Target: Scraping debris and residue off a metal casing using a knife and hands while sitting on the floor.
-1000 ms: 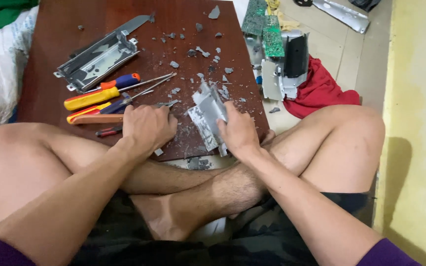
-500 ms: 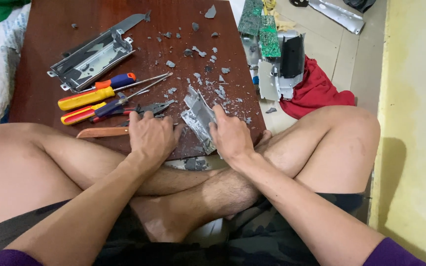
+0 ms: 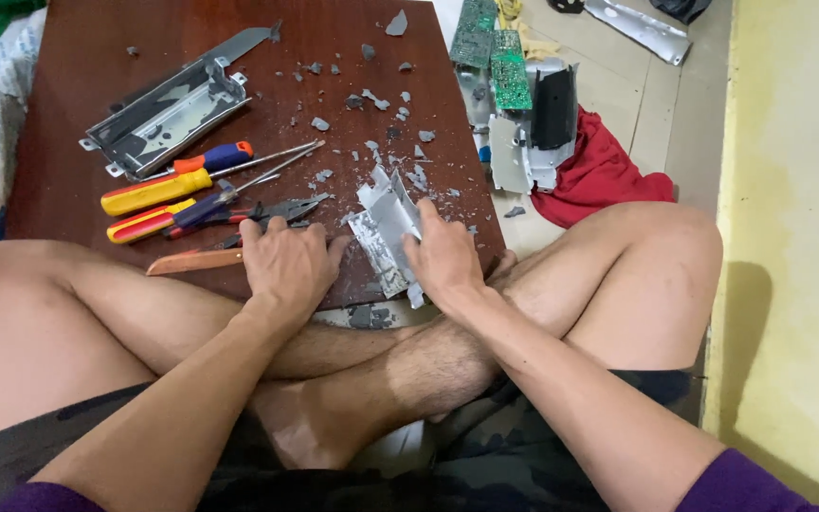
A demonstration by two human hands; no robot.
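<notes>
I sit cross-legged at a dark wooden board (image 3: 191, 66) strewn with grey fragments. My right hand (image 3: 443, 258) grips a broken, bent grey casing piece (image 3: 383, 220) and holds it on edge near the board's front. My left hand (image 3: 286, 261) lies just left of it, fingers curled down over the end of a wooden-handled tool (image 3: 191, 261) whose handle sticks out to the left; its working end is hidden. The jaws of the pliers (image 3: 282, 209) lie right at the left hand's fingertips.
Two screwdrivers (image 3: 172, 180) with yellow, orange and blue handles lie left of centre, and a metal bracket frame (image 3: 163, 114) sits behind them. Green circuit boards (image 3: 509, 71), a grey and black housing (image 3: 542, 123) and a red cloth (image 3: 599, 175) lie on the tiled floor to the right.
Both hands stay where they were, the left on the wooden-handled tool and the right on the grey piece. The view has shifted slightly.
</notes>
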